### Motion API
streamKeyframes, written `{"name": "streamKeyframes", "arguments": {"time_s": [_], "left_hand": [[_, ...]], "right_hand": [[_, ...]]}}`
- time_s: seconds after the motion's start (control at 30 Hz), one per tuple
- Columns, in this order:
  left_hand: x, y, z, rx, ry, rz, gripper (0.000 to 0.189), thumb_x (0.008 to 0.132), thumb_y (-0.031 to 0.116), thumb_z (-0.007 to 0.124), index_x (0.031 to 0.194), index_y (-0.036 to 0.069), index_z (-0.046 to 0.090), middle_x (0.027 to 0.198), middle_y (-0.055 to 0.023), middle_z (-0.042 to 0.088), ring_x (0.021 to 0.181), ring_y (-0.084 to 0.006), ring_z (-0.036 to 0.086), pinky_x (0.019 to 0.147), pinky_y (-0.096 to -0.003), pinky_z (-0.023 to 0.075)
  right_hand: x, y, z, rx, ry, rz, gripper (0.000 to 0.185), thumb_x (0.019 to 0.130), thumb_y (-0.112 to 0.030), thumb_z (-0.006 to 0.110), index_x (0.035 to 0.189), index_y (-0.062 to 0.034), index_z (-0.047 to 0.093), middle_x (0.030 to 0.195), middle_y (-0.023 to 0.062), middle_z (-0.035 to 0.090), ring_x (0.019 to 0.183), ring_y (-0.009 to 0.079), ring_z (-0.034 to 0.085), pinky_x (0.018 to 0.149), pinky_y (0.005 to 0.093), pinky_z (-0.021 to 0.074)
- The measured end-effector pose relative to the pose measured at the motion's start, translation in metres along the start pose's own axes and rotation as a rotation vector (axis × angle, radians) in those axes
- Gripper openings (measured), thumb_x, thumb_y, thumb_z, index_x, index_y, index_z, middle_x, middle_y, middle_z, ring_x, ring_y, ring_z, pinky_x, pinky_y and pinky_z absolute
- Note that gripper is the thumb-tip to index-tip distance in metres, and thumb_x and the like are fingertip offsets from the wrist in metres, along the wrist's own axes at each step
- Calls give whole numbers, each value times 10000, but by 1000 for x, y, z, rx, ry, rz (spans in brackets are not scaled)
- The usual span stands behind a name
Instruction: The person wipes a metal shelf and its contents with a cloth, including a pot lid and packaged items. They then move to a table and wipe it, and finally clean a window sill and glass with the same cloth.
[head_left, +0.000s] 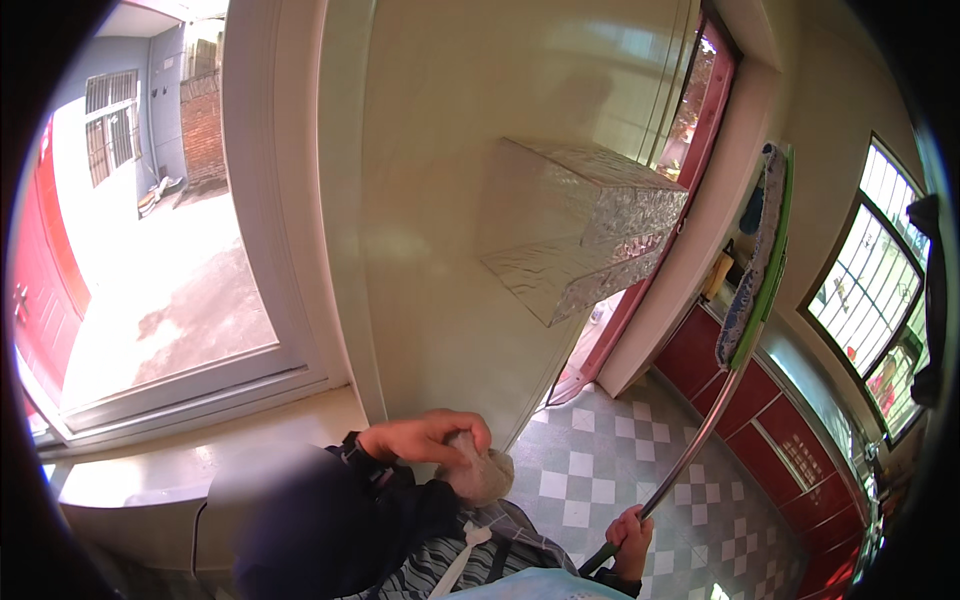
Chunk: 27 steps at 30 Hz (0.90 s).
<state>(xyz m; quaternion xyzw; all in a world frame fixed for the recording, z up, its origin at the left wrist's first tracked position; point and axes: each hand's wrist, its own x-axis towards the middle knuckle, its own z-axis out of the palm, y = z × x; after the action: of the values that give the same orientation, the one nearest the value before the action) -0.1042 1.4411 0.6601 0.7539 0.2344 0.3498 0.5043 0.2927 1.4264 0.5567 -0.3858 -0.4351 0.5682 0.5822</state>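
Observation:
Near the bottom centre, my left hand (427, 437) grips a bunched pale cloth (480, 471) close to my striped apron. At the lower right my right hand (631, 536) is closed around the metal pole of a flat mop (694, 450). The pole slants up to the right, and the mop's green head (769, 277) with its grey and blue pad is raised, tilted nearly upright. In this view the mop head lies in front of the pale wall.
Clear textured shelves (585, 251) jut from the pale panel ahead. A window sill (277, 420) runs at the left. Beyond the red-framed doorway (637, 322), red cabinets (757, 427) stand at the right over a checkered tile floor (585, 465).

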Motion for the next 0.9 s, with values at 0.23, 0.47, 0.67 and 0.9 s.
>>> {"name": "streamKeyframes", "arguments": {"time_s": [0.23, 0.47, 0.67, 0.9], "left_hand": [[27, 226, -15, 1028, 1220, 567, 293, 701, -107, 581, 948, 41, 525, 893, -42, 573, 851, -135, 564, 769, -248, 464], [106, 303, -93, 2138, 1080, 207, 160, 765, 63, 538, 917, 22, 513, 904, -148, 533, 891, -337, 499, 777, -409, 410], [125, 321, -101, 2461, 1289, 88, 123, 800, 31, 531, 913, 77, 535, 842, -50, 558, 796, -236, 563, 749, -332, 446], [122, 309, -107, 2554, 1232, 183, 204, 754, 46, 535, 949, 103, 548, 967, -54, 562, 991, -254, 505, 864, -376, 378]], "right_hand": [[98, -17, -33, 104, -243, 54, 147, 863, -80, 479, 725, -66, 429, 453, -11, 319, 348, 104, 319, 353, 251, 276], [153, 5, -47, 78, -396, 109, 142, 872, -108, 475, 746, -59, 433, 440, 0, 316, 335, 106, 314, 340, 252, 294], [179, 14, -58, 111, -461, 128, 150, 870, -111, 472, 737, -58, 431, 436, 1, 312, 333, 106, 319, 335, 255, 309], [187, 12, -85, 146, -357, 224, 106, 872, -104, 497, 784, -112, 438, 500, -34, 319, 377, 73, 298, 327, 216, 270]]}}
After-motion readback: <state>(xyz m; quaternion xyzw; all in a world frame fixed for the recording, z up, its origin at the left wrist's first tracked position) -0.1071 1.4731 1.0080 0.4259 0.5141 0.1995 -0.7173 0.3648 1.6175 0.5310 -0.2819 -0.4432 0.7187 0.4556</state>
